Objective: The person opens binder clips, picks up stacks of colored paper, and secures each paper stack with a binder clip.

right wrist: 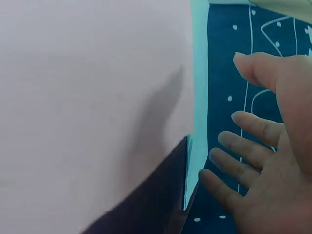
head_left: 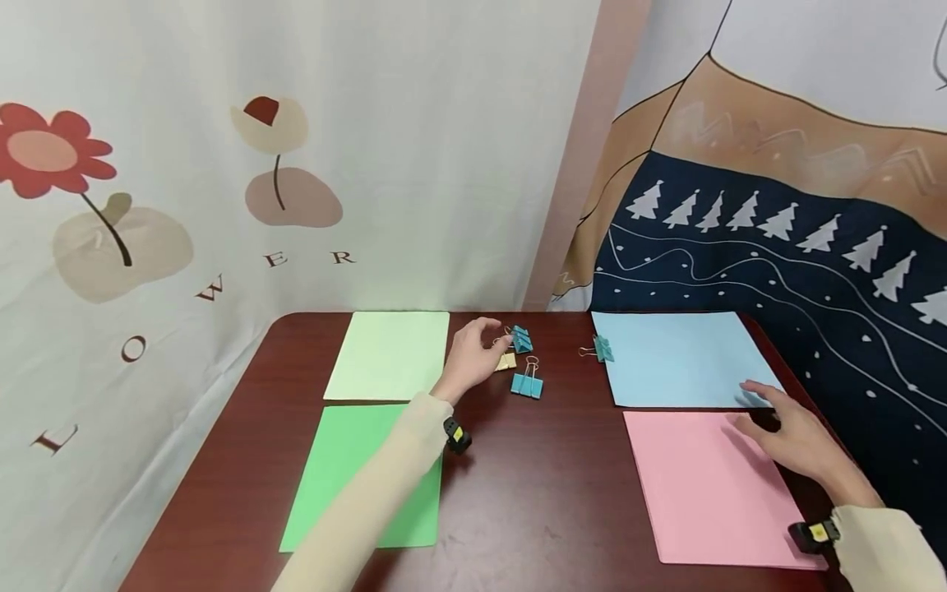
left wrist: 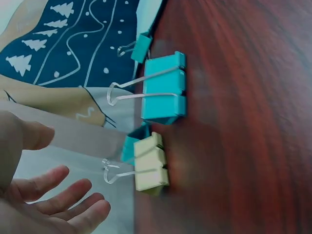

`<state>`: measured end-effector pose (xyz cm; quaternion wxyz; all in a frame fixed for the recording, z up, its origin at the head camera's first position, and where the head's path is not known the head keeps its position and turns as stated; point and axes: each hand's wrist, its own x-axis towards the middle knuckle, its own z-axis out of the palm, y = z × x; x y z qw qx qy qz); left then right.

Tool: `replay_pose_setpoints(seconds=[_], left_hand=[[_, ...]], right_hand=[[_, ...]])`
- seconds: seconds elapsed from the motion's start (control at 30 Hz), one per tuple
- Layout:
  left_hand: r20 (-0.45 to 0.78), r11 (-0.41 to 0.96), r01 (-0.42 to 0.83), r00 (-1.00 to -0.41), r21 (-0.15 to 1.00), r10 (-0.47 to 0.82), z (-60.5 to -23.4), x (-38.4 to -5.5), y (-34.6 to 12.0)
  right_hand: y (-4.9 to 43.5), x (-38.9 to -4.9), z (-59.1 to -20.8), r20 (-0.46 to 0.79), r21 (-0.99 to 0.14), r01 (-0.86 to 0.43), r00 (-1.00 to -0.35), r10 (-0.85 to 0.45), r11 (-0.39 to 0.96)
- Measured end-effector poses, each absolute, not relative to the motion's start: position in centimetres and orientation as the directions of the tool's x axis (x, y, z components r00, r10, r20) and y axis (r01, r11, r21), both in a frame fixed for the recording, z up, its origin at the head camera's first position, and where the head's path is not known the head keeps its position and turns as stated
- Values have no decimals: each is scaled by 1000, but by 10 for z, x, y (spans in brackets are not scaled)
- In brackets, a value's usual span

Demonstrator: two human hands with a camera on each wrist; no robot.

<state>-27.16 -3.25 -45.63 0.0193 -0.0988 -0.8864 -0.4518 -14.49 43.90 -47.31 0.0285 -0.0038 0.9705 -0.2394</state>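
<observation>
My left hand [head_left: 473,353] reaches over a small group of binder clips at the back middle of the table. Its fingers are parted and loosely bent, and the left wrist view shows them apart from a yellow binder clip [left wrist: 151,163]. A teal binder clip [head_left: 521,339] stands just beyond it, and another teal binder clip [head_left: 527,386] sits nearer to me. My right hand [head_left: 795,436] hovers above the right edges of the pink paper [head_left: 710,493] and the blue paper [head_left: 681,362], fingers spread, holding nothing. One more teal binder clip [head_left: 604,349] is on the blue paper's left edge.
Pale green paper [head_left: 392,353] lies at the back left, with bright green paper [head_left: 318,493] in front of it, partly under my left forearm. Curtains [head_left: 444,164] hang close behind the dark red-brown table [head_left: 547,493].
</observation>
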Motion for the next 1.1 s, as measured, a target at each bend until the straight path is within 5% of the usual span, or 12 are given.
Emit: replay_pose_setpoints(seconds=[0.37,0.77,1.1], left_hand=[[-5,613,64,-994,787,111,-475,-274,-31],[74,689,142,-989,711,127,-482,-289,-24],[53,642,124,-990,756,128,-480,-286,-26]], right_hand=[[430,-118,-484,-69,-443,-49,-994,-89,895],[427,-116,-489,-78,-420,-58,-992,-99,906],[418,-120,-486,-78,-400,-24,-995,-60,916]])
